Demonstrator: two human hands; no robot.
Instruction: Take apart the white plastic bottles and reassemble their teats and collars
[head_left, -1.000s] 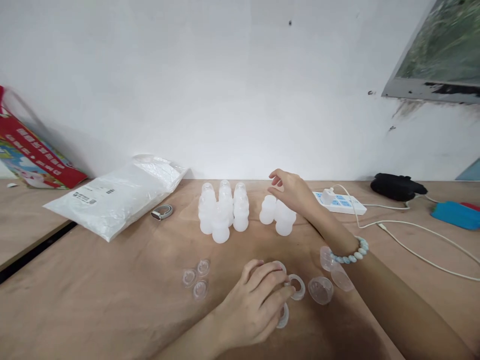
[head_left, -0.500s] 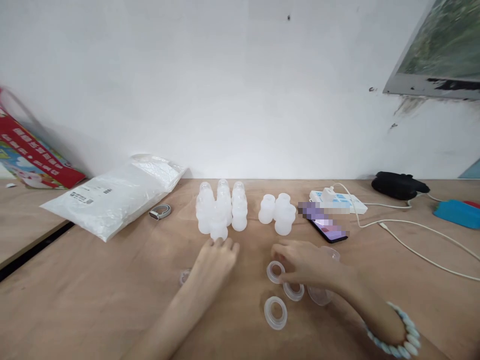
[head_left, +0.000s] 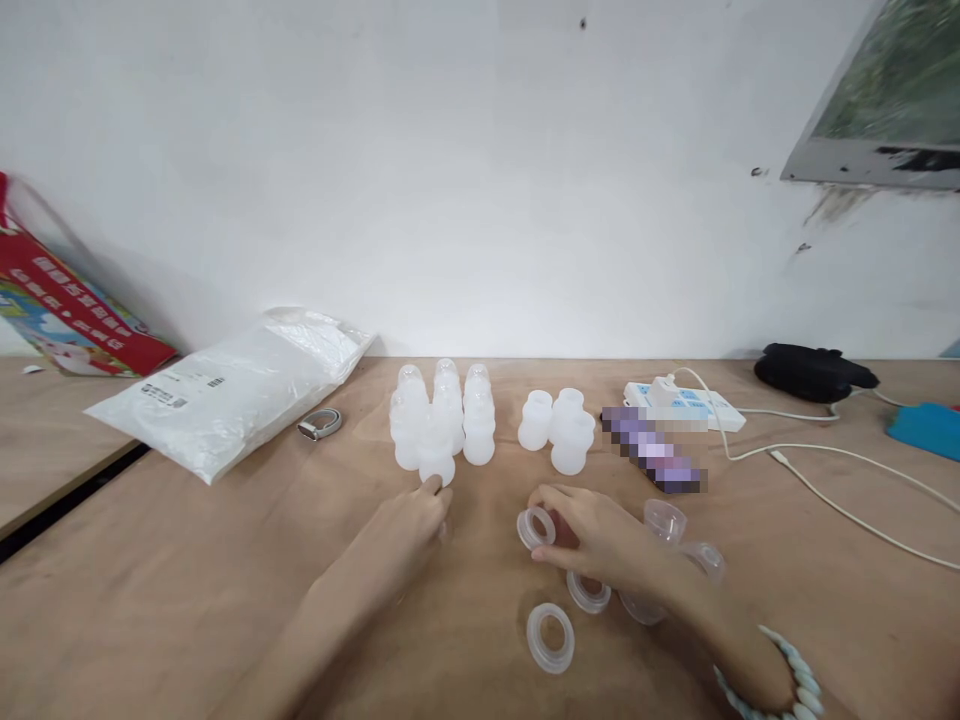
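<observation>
The worktop point(head_left: 135, 580) carries two sets of white bottles. The larger bottle group point(head_left: 448, 400) stands left of centre, its back row topped with clear domes; the smaller bottle group point(head_left: 568, 445) stands to its right, with open necks visible.

The right hand point(head_left: 589, 525) is now lowered in front of the smaller group; one second ago it was raised over that group. The left hand point(head_left: 411, 512) has left the rings and is at the base of the front bottle point(head_left: 436, 462). Its fingers are curled; contents and contact cannot be determined.

The near ring point(head_left: 526, 530) has shifted left and tilted within the last half second, which indicates that it is being handled. Right grip: thumb and fingers closed on this ring. The second ring point(head_left: 550, 667) and third ring point(head_left: 589, 600) lie nearby, not gripped.
</observation>
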